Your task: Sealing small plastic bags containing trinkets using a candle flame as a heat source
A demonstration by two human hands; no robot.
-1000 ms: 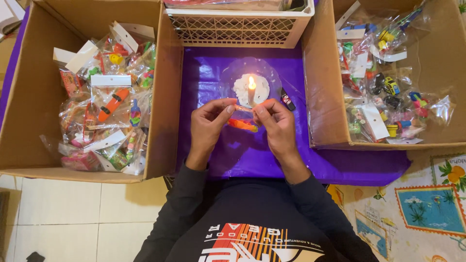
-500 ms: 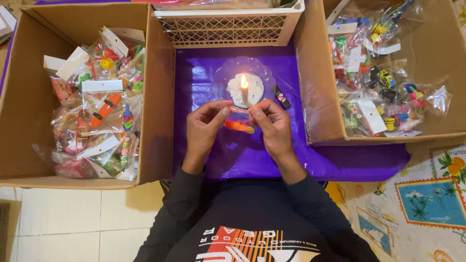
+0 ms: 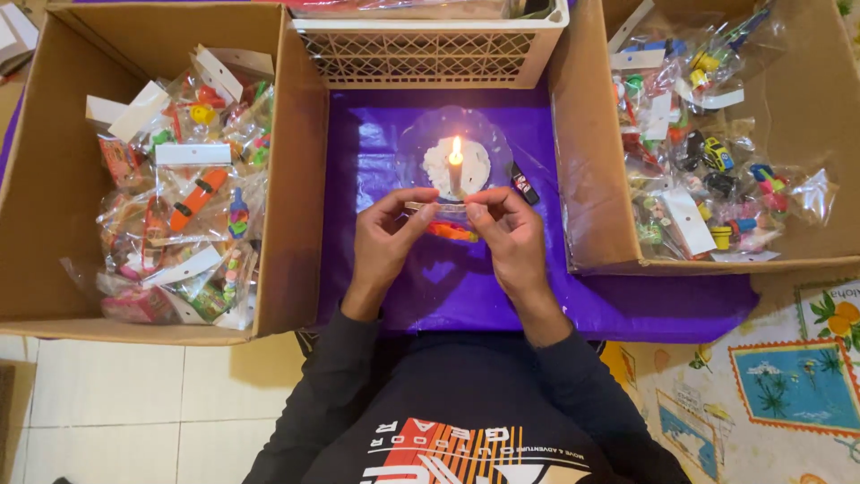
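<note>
Between the left hand and right hand, a small clear toy packet is pinched by its top edge, just before a lit candle. Cardboard boxes either side are packed with bagged toys.

Even, fairly bright indoor light, sharp focus throughout; candle flame glares white, glinting off purple sheet.
</note>
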